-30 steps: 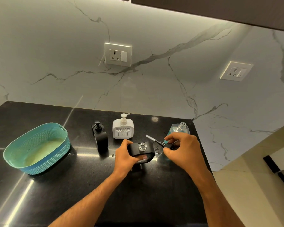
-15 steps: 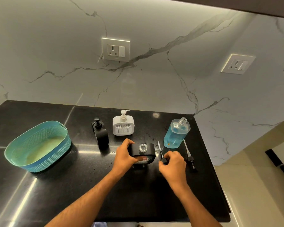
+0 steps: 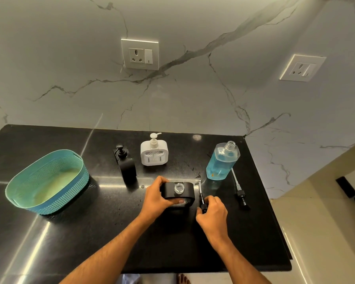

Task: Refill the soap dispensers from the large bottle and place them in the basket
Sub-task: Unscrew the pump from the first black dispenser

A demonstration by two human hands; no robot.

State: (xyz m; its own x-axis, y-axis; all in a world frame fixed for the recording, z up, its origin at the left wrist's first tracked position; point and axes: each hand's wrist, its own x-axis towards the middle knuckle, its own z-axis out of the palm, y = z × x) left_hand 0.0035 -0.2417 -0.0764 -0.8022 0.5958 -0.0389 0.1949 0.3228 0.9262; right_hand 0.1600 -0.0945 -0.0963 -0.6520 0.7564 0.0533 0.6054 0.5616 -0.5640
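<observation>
Left hand [image 3: 155, 196] grips an open black dispenser [image 3: 179, 193] standing on the black desk [image 3: 70, 232], pump off, clear neck showing on top; right hand [image 3: 212, 214] just beside it pinches the black pump [image 3: 201, 198] at its collar, tube lying on the desk pointing away. Behind: narrow black dispenser [image 3: 125, 163] and white dispenser [image 3: 154, 152], both with pumps on, large uncapped bottle [image 3: 222, 160] of blue soap at right, another loose pump [image 3: 239, 190] flat beside it. Teal basket [image 3: 47, 182] sits well apart at left.
</observation>
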